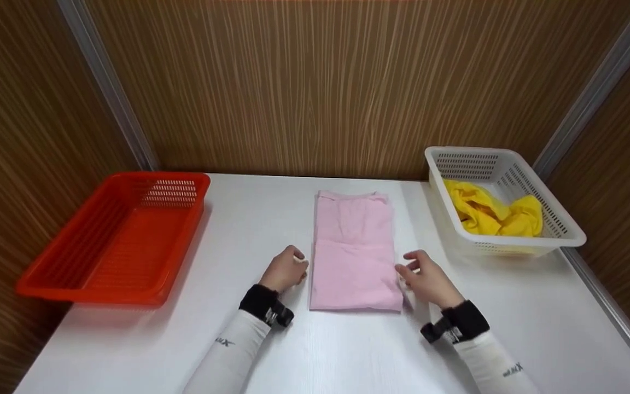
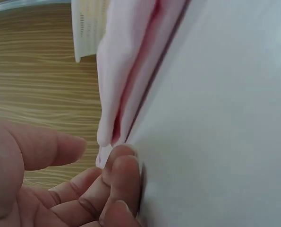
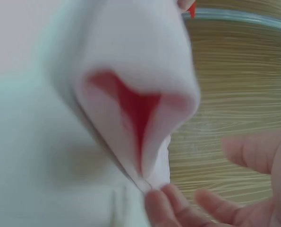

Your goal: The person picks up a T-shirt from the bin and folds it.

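A pink folded garment (image 1: 354,262) lies flat on the white table as a long rectangle, its folded layers showing along the side edges in both wrist views. Beside its left edge is my left hand (image 1: 286,269), fingers loosely bent and thumb apart from them in the left wrist view. My right hand (image 1: 429,280) is at the right edge, low over the table. In the right wrist view its fingertips (image 3: 160,204) reach the garment's lower edge, while the thumb stays apart. Whether they touch the cloth I cannot tell. Neither hand grips anything.
On the left of the white table (image 1: 260,213) stands a red plastic basket (image 1: 175,262). A white basket (image 1: 454,213) at the back right holds a crumpled yellow cloth (image 1: 523,216). Wood-grain panels (image 1: 293,87) enclose the back and sides.
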A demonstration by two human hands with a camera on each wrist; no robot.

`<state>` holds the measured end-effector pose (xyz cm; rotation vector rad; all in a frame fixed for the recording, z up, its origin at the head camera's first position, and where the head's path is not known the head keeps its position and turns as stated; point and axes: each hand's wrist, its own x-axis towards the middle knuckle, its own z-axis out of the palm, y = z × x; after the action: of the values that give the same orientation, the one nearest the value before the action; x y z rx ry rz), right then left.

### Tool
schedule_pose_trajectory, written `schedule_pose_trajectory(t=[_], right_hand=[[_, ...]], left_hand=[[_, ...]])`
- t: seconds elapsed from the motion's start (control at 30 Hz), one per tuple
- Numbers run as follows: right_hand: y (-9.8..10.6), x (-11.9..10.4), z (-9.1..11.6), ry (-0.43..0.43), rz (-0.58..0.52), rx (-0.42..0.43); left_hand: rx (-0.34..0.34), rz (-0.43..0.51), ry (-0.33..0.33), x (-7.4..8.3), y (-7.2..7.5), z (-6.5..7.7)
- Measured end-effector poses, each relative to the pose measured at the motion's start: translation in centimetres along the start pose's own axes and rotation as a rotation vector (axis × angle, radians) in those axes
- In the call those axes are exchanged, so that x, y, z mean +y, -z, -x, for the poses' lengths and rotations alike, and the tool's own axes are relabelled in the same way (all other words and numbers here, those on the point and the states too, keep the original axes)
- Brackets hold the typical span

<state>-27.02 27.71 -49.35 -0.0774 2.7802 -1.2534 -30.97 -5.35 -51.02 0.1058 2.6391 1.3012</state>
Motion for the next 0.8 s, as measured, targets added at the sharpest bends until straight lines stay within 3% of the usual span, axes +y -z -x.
schedule_pose_trajectory(t=[0.1,0.27,0.6,0.8], right_hand=[[0.5,0.4,2.0,-0.027,-0.049,-0.156],[0.7,1.0,2.7,0.006,-0.034,-0.351],[-0.3,1.9,2.0,-0.017,-0.132,-0.373],[-0.2,1.6,2.1,-0.053,-0.109,-0.348]], left_hand=[[-0.114,0.099,-0.023,-0.3,0.1,1.5],[-0.234,0.132,-0.076,-0.4,0.0,2.8],[-0.331,0.196,-0.143,-0.8,-0.3,2.5],[-0.351,0.156,-0.163,-0.5,-0.4,2.6]])
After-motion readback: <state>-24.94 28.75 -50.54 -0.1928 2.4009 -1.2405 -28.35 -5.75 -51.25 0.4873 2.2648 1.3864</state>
